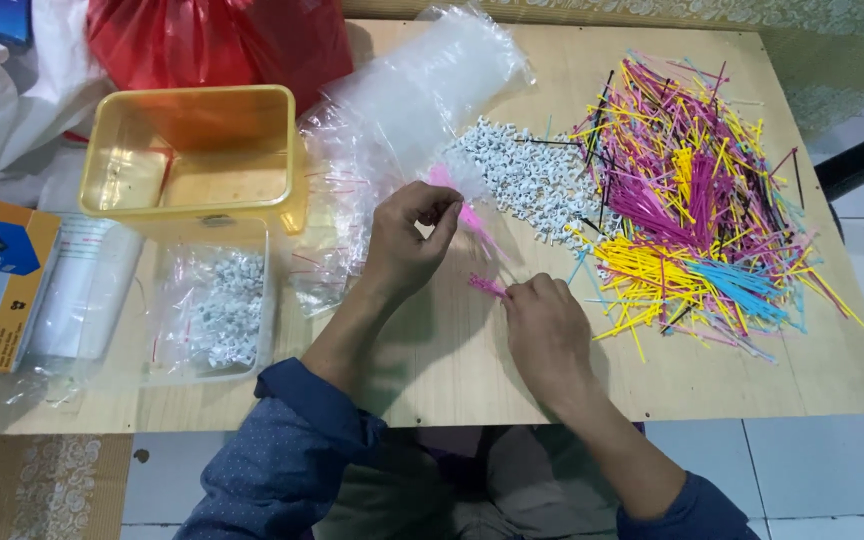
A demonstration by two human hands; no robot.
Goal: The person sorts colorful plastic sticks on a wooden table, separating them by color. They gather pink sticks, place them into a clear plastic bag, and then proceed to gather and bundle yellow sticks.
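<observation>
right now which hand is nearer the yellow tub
Left. The left hand is just right of the yellow tub, across the clear bags. The right hand sits lower and farther right, holding pink sticks.

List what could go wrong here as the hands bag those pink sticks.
1. The left hand pinches the small clear bag by its mouth; the pink sticks could slip out.
2. The white clips lie beside the hands; a sleeve might scatter them.
3. The pile of coloured sticks reaches towards the table's right edge; some may fall.
</observation>
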